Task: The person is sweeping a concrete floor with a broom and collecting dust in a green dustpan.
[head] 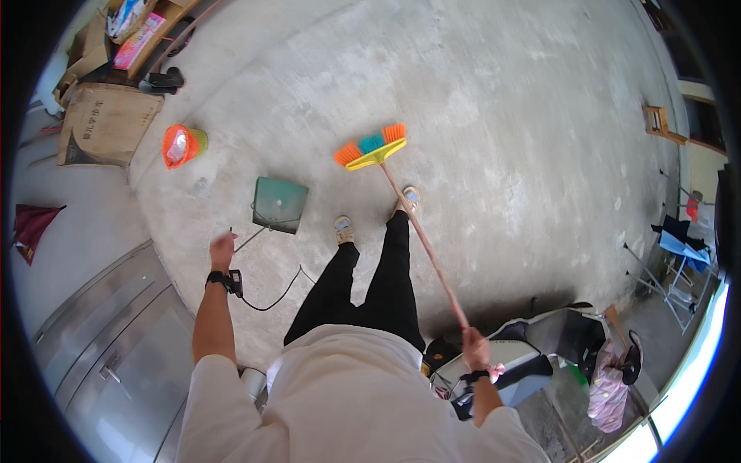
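Note:
My right hand (476,349) grips the upper end of a broom's long pinkish handle (427,249). The broom head (373,147), yellow with orange and teal bristles, is out ahead of my feet over the concrete floor; whether it touches the floor I cannot tell. My left hand (222,252) is closed around the top of the thin metal handle of a green dustpan (280,202). That dustpan stands at the left of my left shoe (344,230). From the device strapped to my left wrist (233,283) a black cable hangs down.
An orange-lined waste basket (184,146) and a large cardboard box (107,124) stand to the left, near black boots (164,81). A metal door (124,370) is at lower left. Beside my right hand is a scooter (521,353). A small wooden stool (663,125) and folding rack (674,283) stand at right.

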A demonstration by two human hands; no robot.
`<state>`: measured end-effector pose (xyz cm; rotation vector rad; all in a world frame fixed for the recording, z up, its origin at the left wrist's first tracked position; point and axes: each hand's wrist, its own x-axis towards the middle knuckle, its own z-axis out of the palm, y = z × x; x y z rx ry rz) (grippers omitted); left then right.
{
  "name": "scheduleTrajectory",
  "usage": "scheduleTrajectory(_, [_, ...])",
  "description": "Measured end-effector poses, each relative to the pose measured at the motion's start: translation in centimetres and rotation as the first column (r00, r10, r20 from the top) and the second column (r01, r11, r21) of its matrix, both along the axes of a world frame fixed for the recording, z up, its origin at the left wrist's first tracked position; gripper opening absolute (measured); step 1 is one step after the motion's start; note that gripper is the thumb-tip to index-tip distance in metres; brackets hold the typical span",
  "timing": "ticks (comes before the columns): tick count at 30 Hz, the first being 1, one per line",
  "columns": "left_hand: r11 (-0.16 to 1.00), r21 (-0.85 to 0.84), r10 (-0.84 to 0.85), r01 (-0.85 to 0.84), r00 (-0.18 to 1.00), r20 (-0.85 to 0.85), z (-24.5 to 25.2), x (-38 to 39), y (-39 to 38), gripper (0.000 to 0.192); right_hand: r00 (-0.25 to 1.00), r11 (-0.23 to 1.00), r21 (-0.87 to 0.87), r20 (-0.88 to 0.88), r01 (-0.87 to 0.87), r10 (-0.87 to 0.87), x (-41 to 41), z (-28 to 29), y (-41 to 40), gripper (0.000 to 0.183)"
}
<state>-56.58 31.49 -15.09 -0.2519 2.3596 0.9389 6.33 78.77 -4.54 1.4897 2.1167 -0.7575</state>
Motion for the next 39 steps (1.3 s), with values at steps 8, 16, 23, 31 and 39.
scheduleTrajectory(8, [0.942,0.055,0.332,-0.331,0.943,0.002,7.6,2.1,4.2,0.028,0.778,0.779,0.083,-0.046,-0.621,0.626,-21.0,-2.4,22.4,0.034])
scheduleTrajectory(16, [0.860,0.139,0.496,-0.491,0.868,-0.001,6.7,6.7,3.7,0.028,0.484,0.504,0.168,-0.149,-0.847,0.862,-63.3,-6.0,19.9,0.035])
scheduleTrajectory(23, [0.789,0.087,0.595,-0.608,0.791,0.143,3.1,6.0,4.3,0.029,0.396,0.378,0.171,0.082,-0.910,0.915,-83.3,-9.1,17.3,0.027])
scheduleTrajectory(31, [0.677,0.045,0.703,-0.734,0.664,0.254,0.0,5.2,4.4,0.026,0.749,0.746,0.114,0.224,-0.656,0.624,-76.6,-8.4,38.9,0.042])
scheduleTrajectory(39, [0.605,0.032,0.771,-0.796,0.595,0.225,-0.1,4.8,6.8,0.025,0.764,0.710,0.285,0.205,-0.644,0.611,-69.4,2.1,48.5,0.037])
